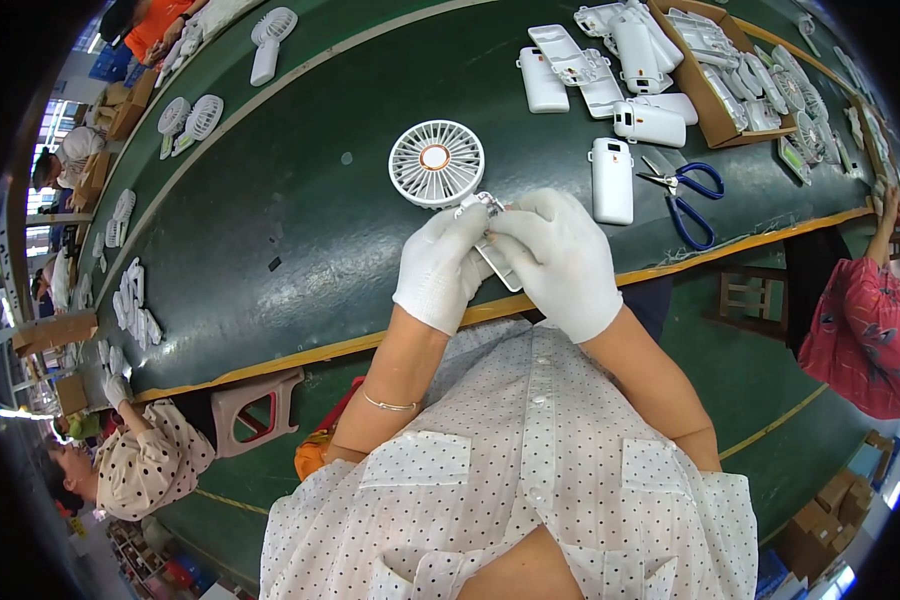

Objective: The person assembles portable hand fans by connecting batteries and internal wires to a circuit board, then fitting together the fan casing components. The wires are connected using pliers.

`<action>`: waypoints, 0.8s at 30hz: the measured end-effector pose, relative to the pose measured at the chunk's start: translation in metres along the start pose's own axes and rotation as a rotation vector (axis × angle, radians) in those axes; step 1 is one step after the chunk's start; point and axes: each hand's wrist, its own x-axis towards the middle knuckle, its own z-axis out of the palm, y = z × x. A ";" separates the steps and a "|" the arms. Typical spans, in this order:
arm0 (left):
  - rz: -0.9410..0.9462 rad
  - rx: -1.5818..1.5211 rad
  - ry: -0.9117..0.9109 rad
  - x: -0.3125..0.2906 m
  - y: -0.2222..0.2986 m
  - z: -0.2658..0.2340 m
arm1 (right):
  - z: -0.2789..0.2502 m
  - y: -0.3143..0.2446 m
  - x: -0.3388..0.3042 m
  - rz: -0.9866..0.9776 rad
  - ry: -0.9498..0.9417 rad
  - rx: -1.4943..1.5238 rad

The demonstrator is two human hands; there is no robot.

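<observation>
A white handheld fan (460, 170) with a round slatted grille and an orange-ringed centre lies with its head away from me. My left hand (438, 265), in a white knit glove, closes round its neck and handle from the left. My right hand (562, 258), gloved the same way, is closed at the neck from the right, with thumb and fingertips pinched together. Part of the open handle shows below and between my hands. Small parts at the neck are mostly hidden by my fingers.
Right of my hands lie a white handle shell (612, 182) and blue-handled pliers (692, 190). Beyond are more white shells (650, 122) and a cardboard box (708, 100) of parts. Finished-looking fans (202, 122) stand far left. Co-workers sit at left (150, 455) and right (860, 330).
</observation>
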 end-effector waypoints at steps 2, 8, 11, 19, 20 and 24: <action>-0.047 0.026 -0.006 -0.001 0.002 0.001 | 0.001 0.004 0.002 0.044 0.014 0.034; -0.094 0.123 -0.095 0.003 0.005 -0.011 | -0.006 0.003 0.002 0.113 -0.026 0.047; -0.088 0.124 -0.046 -0.001 0.007 -0.003 | -0.023 0.004 0.002 0.151 -0.013 -0.040; 0.107 0.271 0.075 -0.003 -0.012 0.000 | -0.029 0.024 -0.009 0.134 0.062 -0.373; 0.120 0.319 0.081 -0.002 -0.013 -0.002 | -0.028 0.020 -0.011 0.101 0.022 -0.289; 0.132 0.316 0.129 -0.008 -0.012 -0.006 | -0.031 0.013 -0.019 0.092 -0.059 -0.222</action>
